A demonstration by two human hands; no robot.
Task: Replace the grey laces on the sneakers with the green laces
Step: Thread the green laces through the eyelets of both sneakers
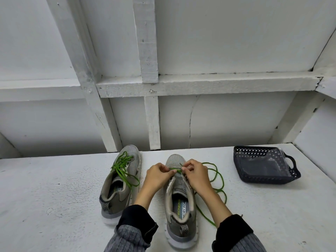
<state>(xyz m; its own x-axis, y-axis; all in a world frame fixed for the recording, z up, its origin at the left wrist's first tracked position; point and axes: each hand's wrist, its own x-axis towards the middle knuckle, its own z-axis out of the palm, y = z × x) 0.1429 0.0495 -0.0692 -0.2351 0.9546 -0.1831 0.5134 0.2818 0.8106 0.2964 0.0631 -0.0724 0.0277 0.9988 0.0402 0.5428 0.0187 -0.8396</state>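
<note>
— Where is the lacing happening right now?

— On the right sneaker (179, 193), which is standing on the white bench (54, 188) just beside the left sneaker (119, 180). The left hand (157, 176) is pinching the green lace (217, 180) at the lowest eyelets near the toe, and the right hand (195, 176) is pinching its free end there too, both grips closing on the cord.

— And the rest of the lace?

— It is trailing in loose loops across the bench to the right of the shoe. The left sneaker is already carrying a green lace (122, 167), bunched untied on top.

— How is that cord likely handling?

— I am judging it thin, round, limp and light, probably a bit slick, so it is wanting a fingertip pinch right behind the stiff tip; anywhere further back it is probably just buckling at the eyelet. The shoe looks soft-sided and light, so it may be shifting under each pull.

— Anything else nearby?

— A dark perforated basket (269, 177) is sitting well apart on the right.
</note>
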